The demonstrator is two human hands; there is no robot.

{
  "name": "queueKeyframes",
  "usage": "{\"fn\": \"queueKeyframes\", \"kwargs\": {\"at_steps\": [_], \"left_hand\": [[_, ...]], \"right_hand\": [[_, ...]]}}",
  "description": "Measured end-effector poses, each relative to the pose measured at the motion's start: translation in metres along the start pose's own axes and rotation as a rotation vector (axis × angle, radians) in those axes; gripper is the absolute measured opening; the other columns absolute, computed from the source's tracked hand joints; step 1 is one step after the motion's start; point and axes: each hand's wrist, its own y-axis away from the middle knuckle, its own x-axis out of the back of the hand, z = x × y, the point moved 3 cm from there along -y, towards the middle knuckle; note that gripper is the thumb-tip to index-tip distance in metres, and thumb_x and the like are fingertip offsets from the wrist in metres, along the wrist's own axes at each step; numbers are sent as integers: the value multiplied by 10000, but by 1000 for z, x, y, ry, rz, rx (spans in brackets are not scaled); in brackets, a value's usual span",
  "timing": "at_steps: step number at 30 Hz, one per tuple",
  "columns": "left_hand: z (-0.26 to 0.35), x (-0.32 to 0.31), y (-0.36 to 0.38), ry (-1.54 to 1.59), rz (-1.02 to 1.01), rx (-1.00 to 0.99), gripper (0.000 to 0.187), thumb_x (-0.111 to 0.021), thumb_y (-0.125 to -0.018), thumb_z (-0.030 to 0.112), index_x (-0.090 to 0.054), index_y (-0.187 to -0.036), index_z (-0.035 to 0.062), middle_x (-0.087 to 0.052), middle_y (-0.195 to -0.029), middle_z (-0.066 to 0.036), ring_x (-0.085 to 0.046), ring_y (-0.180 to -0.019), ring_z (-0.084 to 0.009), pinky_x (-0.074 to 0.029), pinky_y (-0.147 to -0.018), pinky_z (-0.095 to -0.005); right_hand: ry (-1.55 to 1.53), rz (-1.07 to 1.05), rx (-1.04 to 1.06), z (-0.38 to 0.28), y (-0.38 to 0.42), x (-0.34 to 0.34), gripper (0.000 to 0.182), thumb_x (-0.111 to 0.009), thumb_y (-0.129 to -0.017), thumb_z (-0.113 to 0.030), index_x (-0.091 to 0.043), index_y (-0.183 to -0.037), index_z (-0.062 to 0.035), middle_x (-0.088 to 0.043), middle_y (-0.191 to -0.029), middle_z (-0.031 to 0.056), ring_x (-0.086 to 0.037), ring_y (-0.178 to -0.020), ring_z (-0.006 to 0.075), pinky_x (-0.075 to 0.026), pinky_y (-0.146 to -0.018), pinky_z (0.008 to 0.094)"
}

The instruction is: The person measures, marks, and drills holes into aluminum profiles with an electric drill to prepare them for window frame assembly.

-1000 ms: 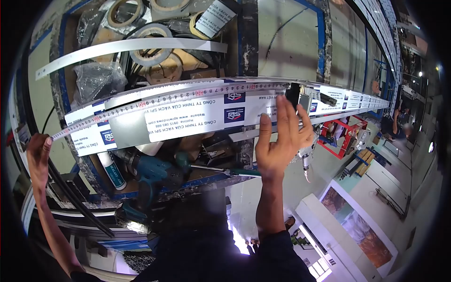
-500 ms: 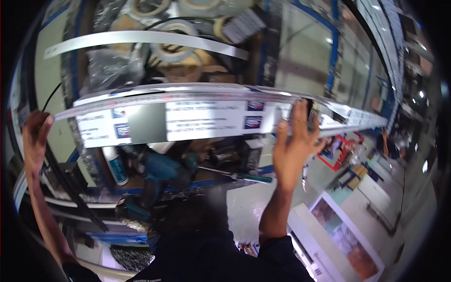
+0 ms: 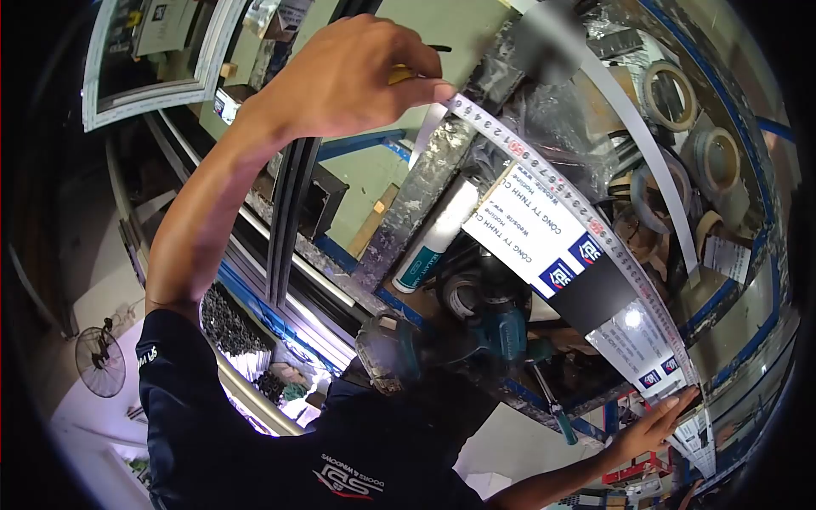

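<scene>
A long profile (image 3: 544, 229) with printed white film lies across the bench, running down to the right. Along its upper edge stretches a tape measure (image 3: 552, 174). My left hand (image 3: 365, 81) is closed on the tape measure beyond the profile's near end, thumb on the tape and a bit of yellow showing between the fingers. Lower right, my right hand (image 3: 659, 425) rests on the profile, its fingers stretched out over the film. Whether the tape touches those fingers is hard to tell.
Rolls of tape (image 3: 670, 95) and a thin pale strip (image 3: 637, 127) are beyond the profile. On the near side are a sealant bottle (image 3: 435, 238), a teal power tool (image 3: 501, 331) and a screwdriver (image 3: 551, 399). A framed window (image 3: 157, 59) stands upper left; a fan (image 3: 100, 361) is far left.
The view has swung toward the left end, so the profile now slants down to the right. My left hand appears much nearer and still holds the tape; my right hand stays on the profile.
</scene>
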Motion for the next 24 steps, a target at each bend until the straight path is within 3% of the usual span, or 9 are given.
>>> {"fn": "queueKeyframes", "kwargs": {"at_steps": [1,2,11,24], "left_hand": [[1,-2,0,-14,57,-44,378,-728,-1036,401,-837,-975,44,-664,-810,-96,-648,-813,-278,-494,-745,-444],[4,-1,2,-7,95,-44,368,-735,-1034,391,-831,-966,42,-670,-820,-93,-653,-842,-281,-503,-759,-451],[1,-22,16,-62,355,-96,216,-832,-956,276,-820,-958,61,-702,-852,-68,-632,-820,-263,-512,-728,-400],[-1,-35,21,-76,470,-124,233,-877,-911,271,-831,-957,47,-726,-887,-88,-658,-838,-238,-527,-723,-363]], "right_hand": [[42,-11,-14,4,0,-1,665,-273,-1184,-579,-486,-1676,-185,-474,-1726,78,-436,-1578,348,-220,-1312,559],[-104,5,24,6,-2,-4,684,-259,-1179,-597,-480,-1680,-188,-457,-1737,72,-433,-1581,353,-209,-1308,584],[-150,18,23,-9,-1,-1,640,-360,-1193,-494,-463,-1669,-79,-425,-1730,187,-423,-1592,349,-361,-1292,491],[-141,25,27,2,-4,-4,608,-388,-1196,-462,-491,-1651,-73,-427,-1727,193,-425,-1590,341,-379,-1288,491]]}}
